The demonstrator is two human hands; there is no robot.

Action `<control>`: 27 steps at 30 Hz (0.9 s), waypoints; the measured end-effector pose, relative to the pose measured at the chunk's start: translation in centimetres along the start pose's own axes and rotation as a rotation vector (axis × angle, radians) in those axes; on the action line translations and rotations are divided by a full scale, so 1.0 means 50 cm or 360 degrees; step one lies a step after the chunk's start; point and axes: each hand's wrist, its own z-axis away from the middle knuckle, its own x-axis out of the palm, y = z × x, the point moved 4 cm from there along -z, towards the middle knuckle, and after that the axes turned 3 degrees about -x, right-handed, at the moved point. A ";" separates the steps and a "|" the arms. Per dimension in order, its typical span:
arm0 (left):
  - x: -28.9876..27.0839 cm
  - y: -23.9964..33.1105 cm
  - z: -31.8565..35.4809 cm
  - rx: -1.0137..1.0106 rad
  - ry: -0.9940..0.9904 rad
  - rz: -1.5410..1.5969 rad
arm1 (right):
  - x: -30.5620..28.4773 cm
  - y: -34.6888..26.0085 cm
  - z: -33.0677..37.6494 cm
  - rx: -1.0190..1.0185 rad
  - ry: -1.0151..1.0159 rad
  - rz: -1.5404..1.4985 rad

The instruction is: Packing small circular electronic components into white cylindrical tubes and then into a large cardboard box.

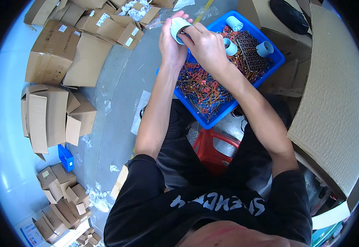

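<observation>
Far left: flattened and open cardboard boxes (51, 53) are lying across the pale floor (6, 123), more of them heaped low at the left, a small blue box (66, 158) among them. Scraps of clear plastic are littering the grey strip of floor beside the seated person.

Centre: the left hand (170, 45) is cupping a pale blue tape roll (178, 28), grip closed around its rim, holding it up above the near-left corner of the blue tray (212, 117). The right hand (206, 47) is pressing against the roll's open face, fingers curled narrow at the core; what they are pinching, I cannot tell.

Right: the tray is brimming with small red and orange wired parts (200, 88), a dark block of parts sitting at its far end. Three more pale rolls (264, 48) are resting on top. Judging by the full tray, most of the work looks undone.

Room: a red stool (212, 150) is standing under the tray; a large cardboard sheet (332, 107) is crowding the right side. Open space lies only to the left.
</observation>
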 end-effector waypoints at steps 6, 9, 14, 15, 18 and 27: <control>0.002 -0.003 -0.002 0.0061 -0.0075 -0.0170 | -0.007 0.010 0.004 -0.0025 0.0120 -0.0080; 0.005 -0.006 -0.001 0.0006 -0.0099 -0.0074 | -0.008 0.013 0.005 -0.0053 0.0166 -0.0110; -0.001 -0.006 -0.001 -0.0071 -0.0073 -0.0025 | -0.008 0.015 0.004 -0.0080 0.0195 -0.0103; -0.001 -0.007 -0.003 -0.0083 -0.0073 -0.0034 | -0.007 0.016 0.004 -0.0083 0.0182 -0.0077; -0.002 -0.003 -0.004 -0.0109 -0.0068 -0.0058 | -0.007 0.015 0.004 -0.0034 0.0189 -0.0091; -0.001 0.008 -0.007 -0.0244 -0.0014 -0.0146 | -0.006 0.021 0.002 -0.0105 0.0173 -0.0030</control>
